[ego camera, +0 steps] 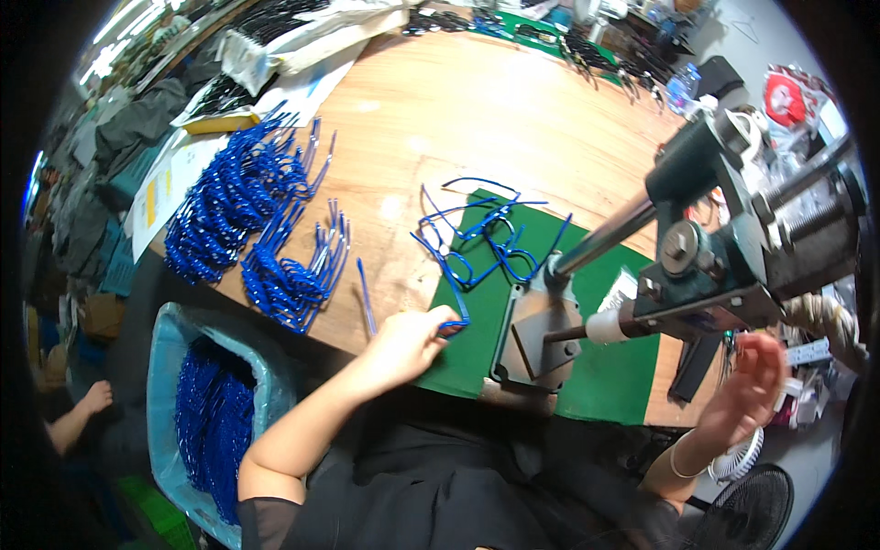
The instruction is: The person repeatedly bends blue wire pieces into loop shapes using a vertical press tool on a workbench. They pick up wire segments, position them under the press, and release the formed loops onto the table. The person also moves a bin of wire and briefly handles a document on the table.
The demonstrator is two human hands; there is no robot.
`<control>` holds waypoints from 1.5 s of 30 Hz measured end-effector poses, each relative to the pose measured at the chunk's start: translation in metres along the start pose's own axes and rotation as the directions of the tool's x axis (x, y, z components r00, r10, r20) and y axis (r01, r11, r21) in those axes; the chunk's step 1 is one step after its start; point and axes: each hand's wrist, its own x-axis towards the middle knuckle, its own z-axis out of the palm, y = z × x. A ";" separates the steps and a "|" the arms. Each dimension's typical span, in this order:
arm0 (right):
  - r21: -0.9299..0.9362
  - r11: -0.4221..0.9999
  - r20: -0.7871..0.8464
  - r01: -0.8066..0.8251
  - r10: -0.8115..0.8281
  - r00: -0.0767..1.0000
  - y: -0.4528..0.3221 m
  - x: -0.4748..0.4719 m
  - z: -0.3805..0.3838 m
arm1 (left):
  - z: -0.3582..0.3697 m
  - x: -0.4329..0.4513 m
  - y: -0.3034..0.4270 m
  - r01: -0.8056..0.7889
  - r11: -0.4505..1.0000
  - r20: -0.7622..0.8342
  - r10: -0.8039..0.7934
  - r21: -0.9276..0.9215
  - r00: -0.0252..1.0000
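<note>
My left hand [416, 340] is closed around one end of a blue spectacle frame part [462, 306] at the left edge of a green mat [612, 385]. Beyond it, several blue spectacle frames [495, 240] lie jumbled across mat and table. A bench press [694, 254] stands to the right, its metal base [543, 337] on the mat. My right hand [746, 388] is raised beside the press, right of the table edge, fingers apart and slightly blurred, with nothing seen in it. A single blue temple arm [366, 295] rests on the wood left of the mat.
Piles of blue temple arms [227, 199] cover the table's left side. Below the left edge stands a light blue bin [165, 412] holding more blue parts. Dark frames [584, 55] line the far edge. Another person's hand [96, 397] shows at far left; a black fan [746, 512] stands lower right.
</note>
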 end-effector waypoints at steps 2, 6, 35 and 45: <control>0.010 0.939 -0.157 -0.344 0.341 0.927 0.022 -0.033 0.026 | 0.007 -0.012 -0.042 -0.006 0.968 0.091 -0.018 0.250 0.996; 0.038 0.878 0.075 -0.477 0.474 0.878 0.026 -0.047 0.041 | -0.012 0.012 -0.041 -0.153 0.984 -0.058 0.159 0.095 0.986; -0.653 0.672 0.173 -0.348 0.580 0.796 0.075 -0.129 0.047 | 0.000 -0.005 0.085 -0.205 0.432 -0.266 -0.086 -0.878 0.960; -0.494 0.594 -0.078 -0.635 0.698 0.712 0.098 -0.158 0.064 | 0.030 -0.017 0.100 -0.241 0.444 -0.318 -0.105 -0.863 0.942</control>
